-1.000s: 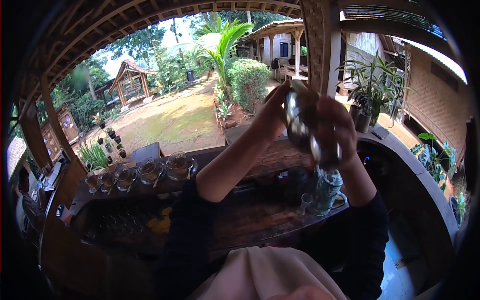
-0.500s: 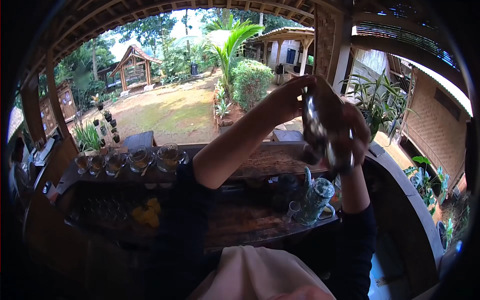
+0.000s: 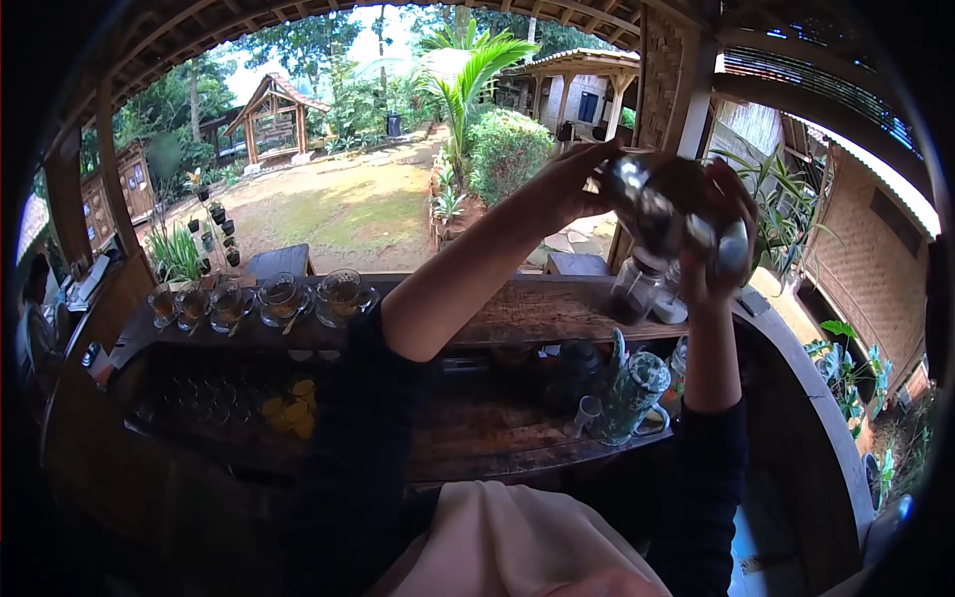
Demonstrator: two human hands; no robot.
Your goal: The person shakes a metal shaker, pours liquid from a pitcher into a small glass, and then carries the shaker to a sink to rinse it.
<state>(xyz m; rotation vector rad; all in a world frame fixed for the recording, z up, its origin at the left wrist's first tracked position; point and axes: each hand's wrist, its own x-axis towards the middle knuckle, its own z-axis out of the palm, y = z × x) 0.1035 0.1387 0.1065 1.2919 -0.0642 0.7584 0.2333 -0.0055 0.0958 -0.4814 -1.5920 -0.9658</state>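
The shaker (image 3: 668, 209) has been swung from a steep tilt to nearly level and is now held high above the teapot (image 3: 629, 396); a shaking stroke is judged to be under way. It is clasped at one end by the left hand (image 3: 572, 184) and at the other by the right hand (image 3: 721, 249), both closed tight. Its cap and seam are blurred and partly covered by fingers, so the seal cannot be made out.

Your metal shaker (image 3: 662, 209) shows only as a blurred shine, and your right hand (image 3: 721, 254) covers its lower end (the fingers there blur too). The shaker hides the top of the jar (image 3: 630, 291) behind. At the left, a person (image 3: 35, 318) is cut off by the dark rim.
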